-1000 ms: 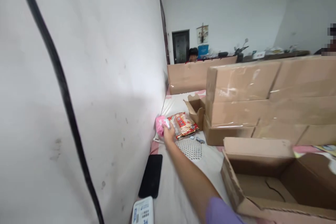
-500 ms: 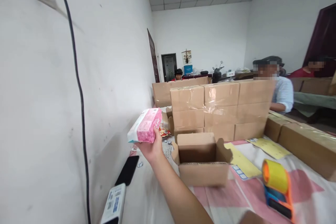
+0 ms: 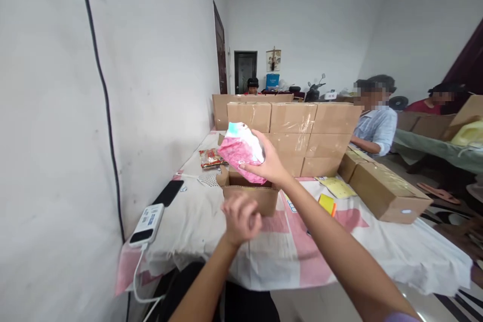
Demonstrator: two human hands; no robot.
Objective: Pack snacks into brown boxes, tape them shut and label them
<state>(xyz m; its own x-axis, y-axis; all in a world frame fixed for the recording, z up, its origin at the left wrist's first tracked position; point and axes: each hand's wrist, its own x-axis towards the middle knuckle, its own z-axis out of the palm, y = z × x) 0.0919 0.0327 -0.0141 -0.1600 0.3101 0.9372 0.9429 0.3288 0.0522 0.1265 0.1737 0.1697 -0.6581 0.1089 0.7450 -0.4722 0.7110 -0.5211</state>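
Note:
A pink-and-white plastic-wrapped pack [image 3: 241, 153], with a light blue patch at one end, is tilted in my right hand [image 3: 269, 163]. The thumb presses its near side and the fingers reach round its right end. Just below it stands a small cardboard box [image 3: 251, 198] with raised flaps, its opening partly covered by the pack and hand. In front of the box, my left hand [image 3: 241, 216] is slightly blurred, with its fingers loosely curled, apart and holding nothing.
Taped cartons [image 3: 290, 118] are stacked behind, with a long carton [image 3: 388, 191] at right. A tape dispenser [image 3: 327, 205], yellow sheets [image 3: 335, 187], a red-gold packet [image 3: 211, 158], a black phone [image 3: 169, 192] and a white power bank [image 3: 148, 224] lie on the cloth. A person [image 3: 375, 123] sits beyond.
The pack has passed from my left hand to my right and moved rightward over the box. My left hand has let go and drawn back towards me. The view has tilted down.

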